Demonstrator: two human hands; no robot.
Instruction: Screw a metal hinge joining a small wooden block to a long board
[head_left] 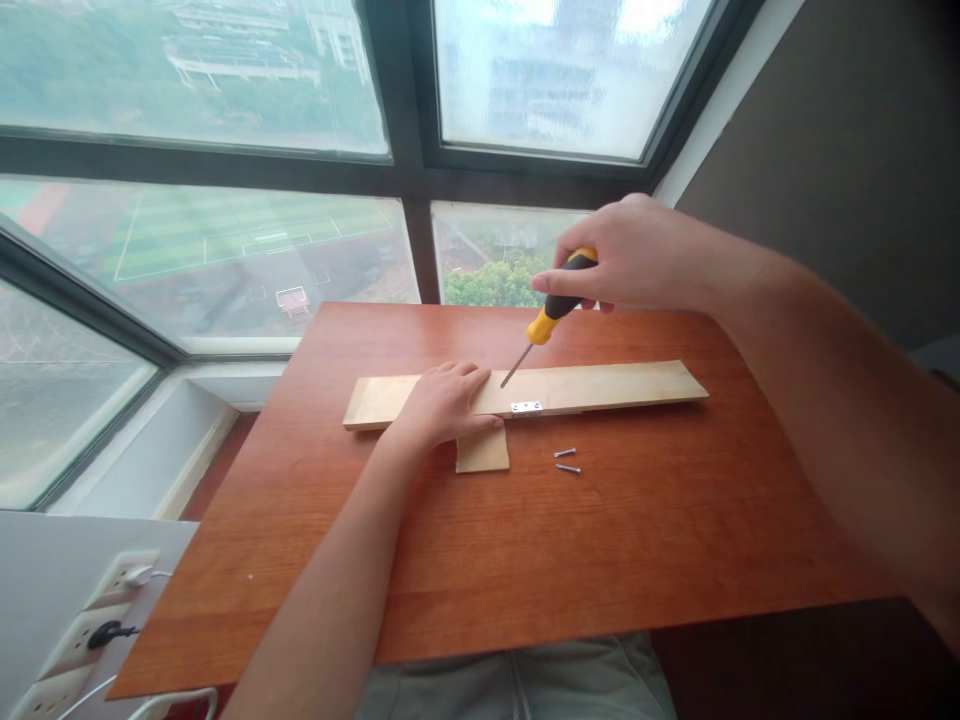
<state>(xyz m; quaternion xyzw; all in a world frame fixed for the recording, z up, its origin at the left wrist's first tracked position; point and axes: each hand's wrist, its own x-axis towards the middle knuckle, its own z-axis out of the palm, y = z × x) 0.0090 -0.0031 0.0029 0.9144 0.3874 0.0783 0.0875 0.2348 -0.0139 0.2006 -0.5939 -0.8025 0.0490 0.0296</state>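
My right hand [611, 255] is closed around the black and yellow handle of a screwdriver [553, 308], its shaft slanting down to the left. The tip appears over the long pale wooden board [615, 385]; whether it touches cannot be told. Spread flat, my left hand [446, 400] presses on the board left of the tip. A small silver metal plate [526, 408] with holes sits at the board's near edge. Under the board, a small thin wooden piece [484, 450] sticks out toward me. Two screws [568, 461] lie on the table in front of the board.
The reddish-brown wooden table [465, 560] bears everything. Behind it stand large windows with dark frames [420, 180]. At lower left, wall sockets [94, 635] hold plugs and cables. A dark grey wall [825, 150] rises on the right.
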